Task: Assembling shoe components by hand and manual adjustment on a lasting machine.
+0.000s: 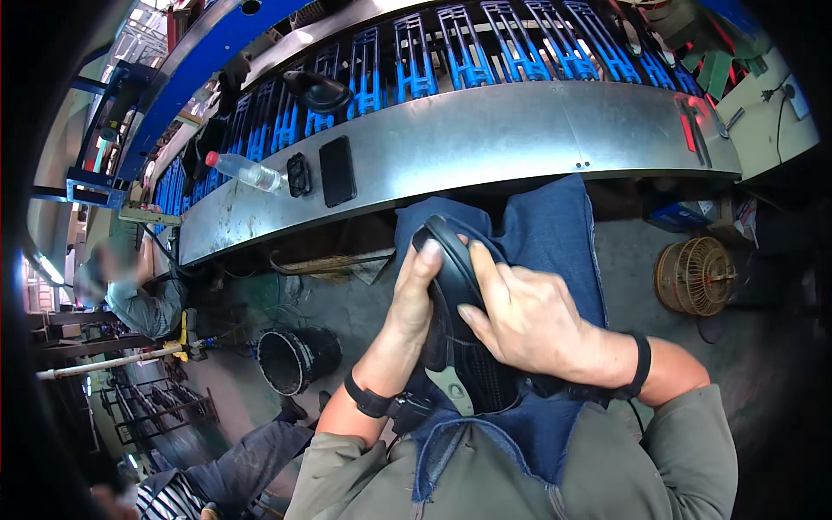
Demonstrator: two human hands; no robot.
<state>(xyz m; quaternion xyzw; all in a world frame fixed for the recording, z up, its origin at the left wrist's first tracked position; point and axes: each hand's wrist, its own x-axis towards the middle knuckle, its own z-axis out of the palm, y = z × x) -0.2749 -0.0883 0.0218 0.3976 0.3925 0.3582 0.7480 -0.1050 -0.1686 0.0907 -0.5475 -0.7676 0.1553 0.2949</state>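
A black shoe (474,371) with a pale grey patch is tilted over the blue denim cloth (555,230) on my lap. My left hand (414,286) is closed around one side of it, with the thumb near its upper end. From the other side my right hand (542,325) grips the shoe, index finger along the sole edge and thumb pressed on the upper. The right hand's remaining fingers are curled, and whether they hold anything small is hidden. Both wrists wear dark bands.
Ahead runs a metal bench (485,130) with a plastic bottle (247,172), a black phone (338,171), a small dark object (298,174) and red-handled tools (691,130). Blue racks (416,74) line its far side; a dark shoe (319,92) rests there. A bucket (290,360), a fan (696,276) and two people are nearby.
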